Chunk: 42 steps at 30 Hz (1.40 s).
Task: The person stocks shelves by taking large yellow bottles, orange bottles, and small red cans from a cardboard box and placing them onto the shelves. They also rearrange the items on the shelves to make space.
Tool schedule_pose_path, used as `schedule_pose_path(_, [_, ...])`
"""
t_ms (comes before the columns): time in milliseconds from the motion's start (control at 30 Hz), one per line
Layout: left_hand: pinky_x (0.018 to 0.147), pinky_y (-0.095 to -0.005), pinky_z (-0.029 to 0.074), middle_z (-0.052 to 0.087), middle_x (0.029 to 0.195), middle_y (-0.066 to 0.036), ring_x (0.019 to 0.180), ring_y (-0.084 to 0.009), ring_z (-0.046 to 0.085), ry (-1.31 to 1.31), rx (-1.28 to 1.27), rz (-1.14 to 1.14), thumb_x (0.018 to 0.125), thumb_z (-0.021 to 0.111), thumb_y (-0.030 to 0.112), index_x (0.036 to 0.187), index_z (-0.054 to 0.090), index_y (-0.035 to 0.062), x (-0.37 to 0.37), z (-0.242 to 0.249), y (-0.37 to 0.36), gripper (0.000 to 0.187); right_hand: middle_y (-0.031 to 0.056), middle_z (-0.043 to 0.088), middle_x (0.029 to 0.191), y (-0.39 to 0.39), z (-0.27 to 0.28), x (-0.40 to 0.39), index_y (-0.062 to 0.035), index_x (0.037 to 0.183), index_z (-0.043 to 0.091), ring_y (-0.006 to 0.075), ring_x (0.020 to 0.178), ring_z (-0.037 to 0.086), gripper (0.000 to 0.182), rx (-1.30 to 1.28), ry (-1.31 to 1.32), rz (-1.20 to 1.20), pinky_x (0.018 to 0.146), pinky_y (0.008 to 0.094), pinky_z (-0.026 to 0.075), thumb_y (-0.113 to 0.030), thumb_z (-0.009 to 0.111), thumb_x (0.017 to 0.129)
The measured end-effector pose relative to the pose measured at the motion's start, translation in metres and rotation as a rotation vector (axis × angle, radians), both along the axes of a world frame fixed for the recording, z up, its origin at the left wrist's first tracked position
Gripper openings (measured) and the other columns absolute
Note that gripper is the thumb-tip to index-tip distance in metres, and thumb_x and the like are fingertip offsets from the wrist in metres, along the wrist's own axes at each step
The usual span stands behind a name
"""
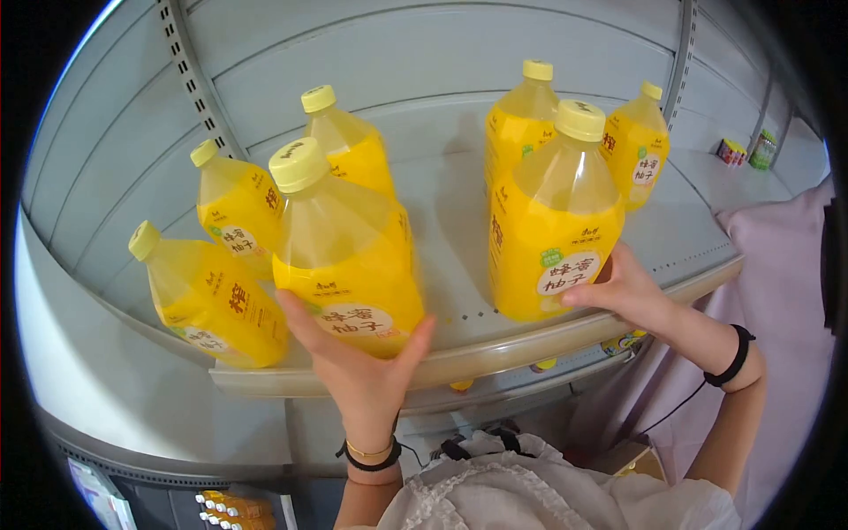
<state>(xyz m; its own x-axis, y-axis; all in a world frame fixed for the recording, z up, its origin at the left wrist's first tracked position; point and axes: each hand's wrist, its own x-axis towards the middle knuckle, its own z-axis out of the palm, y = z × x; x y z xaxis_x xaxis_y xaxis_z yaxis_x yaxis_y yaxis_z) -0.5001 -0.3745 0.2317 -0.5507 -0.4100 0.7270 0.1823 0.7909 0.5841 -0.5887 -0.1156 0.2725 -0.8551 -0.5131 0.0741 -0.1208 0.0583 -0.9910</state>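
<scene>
My left hand point(360, 367) is wrapped round the lower front of a large yellow bottle point(349, 256) with a pale yellow cap, near the shelf's front edge. My right hand point(618, 287) grips the lower right side of another such bottle point(556, 230), its thumb across the white label. Both bottles stand nearly upright. Left of my left hand, a yellow bottle point(216, 300) leans at the shelf edge, with another bottle point(237, 212) behind it.
Further bottles stand behind: one point(353, 150) at the centre left, two point(517, 124) point(638, 146) at the right. The grey shelf point(442, 203) has a beige front rail point(477, 355). Small containers point(746, 151) sit at the far right, near pink cloth point(782, 274).
</scene>
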Motion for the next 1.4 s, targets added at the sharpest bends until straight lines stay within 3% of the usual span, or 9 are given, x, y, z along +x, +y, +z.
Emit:
schedule_pose_path(100, [0.103,-0.0430,0.032,0.025,0.141,-0.030,0.127,-0.0377,0.036,0.003,0.007,-0.002,0.059,0.087,0.029,0.144,-0.001,-0.0038,0.001,0.001,0.000,0.126,0.0086,0.057,0.120,-0.004,0.003,0.000,-0.0017,0.129,0.042,0.0167,0.110,0.055,0.068,-0.043,0.071,0.003,0.096,0.0327,0.043,-0.006,0.077,0.071])
schedule_pose_path(400, [0.102,-0.0426,0.033,0.029,0.138,-0.029,0.124,-0.0356,0.039,0.026,0.011,-0.003,0.059,0.086,0.028,0.144,-0.002,-0.0017,-0.001,0.000,0.001,0.126,0.0080,0.050,0.127,-0.011,0.006,0.006,-0.0039,0.135,0.029,0.0163,0.116,0.050,0.083,0.049,0.005,0.050,0.096,0.0321,0.043,-0.007,0.080,0.070])
schedule_pose_path(500, [0.102,-0.0429,0.034,0.030,0.137,-0.028,0.123,-0.0351,0.040,0.023,0.018,0.001,0.059,0.086,0.027,0.145,-0.001,-0.0010,0.000,0.001,0.002,0.125,0.0114,0.042,0.134,-0.003,-0.005,0.002,-0.0049,0.141,0.022,0.0197,0.126,0.040,0.084,0.011,0.083,0.141,0.105,0.0368,0.034,-0.019,0.075,0.078])
schedule_pose_path(567, [0.101,-0.0429,0.034,0.031,0.137,-0.028,0.123,-0.0348,0.041,0.024,0.025,0.011,0.059,0.086,0.027,0.145,-0.001,-0.0007,0.000,0.002,0.000,0.125,0.0139,0.026,0.147,0.000,-0.010,-0.002,-0.0125,0.147,0.014,0.0214,0.136,0.028,0.081,-0.440,0.066,0.007,0.109,0.0370,0.026,-0.034,0.063,0.087])
schedule_pose_path(700, [0.097,-0.0424,0.038,0.034,0.134,-0.028,0.118,-0.0355,0.045,0.067,-0.024,-0.005,0.058,0.085,0.026,0.144,0.000,-0.0004,0.000,-0.001,-0.001,0.124,0.0140,0.011,0.152,0.009,0.023,-0.028,-0.0172,0.149,0.001,0.0229,0.141,0.015,0.078,-0.386,0.216,-0.218,0.113,0.0378,0.016,-0.039,0.051,0.093])
schedule_pose_path(767, [0.095,-0.0426,0.040,0.035,0.133,-0.028,0.116,-0.0363,0.047,0.072,-0.041,-0.005,0.057,0.085,0.026,0.144,0.001,-0.0004,-0.001,-0.001,-0.001,0.124,0.0189,0.008,0.153,0.012,0.022,-0.052,-0.0154,0.149,-0.001,0.0358,0.141,0.009,0.087,-0.106,0.192,-0.319,0.113,0.0437,0.012,-0.036,0.059,0.088])
schedule_pose_path(900, [0.090,-0.0445,0.044,0.035,0.133,-0.031,0.113,-0.0413,0.050,0.074,-0.037,-0.011,0.058,0.085,0.028,0.144,0.002,-0.0003,-0.001,-0.002,-0.001,0.123,0.0174,0.006,0.154,0.014,0.002,-0.108,-0.0130,0.149,-0.001,0.0343,0.141,0.012,0.093,-0.026,0.130,-0.247,0.113,0.0429,0.017,-0.032,0.065,0.085])
schedule_pose_path(1100, [0.089,-0.0464,0.044,0.033,0.133,-0.031,0.112,-0.0448,0.049,0.060,-0.030,-0.018,0.058,0.084,0.032,0.143,0.003,-0.0001,-0.003,-0.011,-0.007,0.122,0.0143,0.028,0.146,-0.013,0.019,-0.099,-0.0068,0.145,0.013,0.0258,0.131,0.037,0.093,-0.101,-0.085,-0.019,0.104,0.0388,0.037,-0.022,0.075,0.078])
schedule_pose_path(1400, [0.088,-0.0484,0.043,0.032,0.132,-0.031,0.114,-0.0469,0.044,0.076,-0.054,-0.030,0.058,0.084,0.032,0.142,0.005,-0.0007,-0.003,-0.010,-0.005,0.120,0.0074,0.038,0.139,-0.026,0.007,-0.092,-0.0152,0.144,0.019,0.0205,0.126,0.043,0.064,-0.341,-0.019,0.244,0.103,0.0369,0.039,-0.026,0.055,0.093])
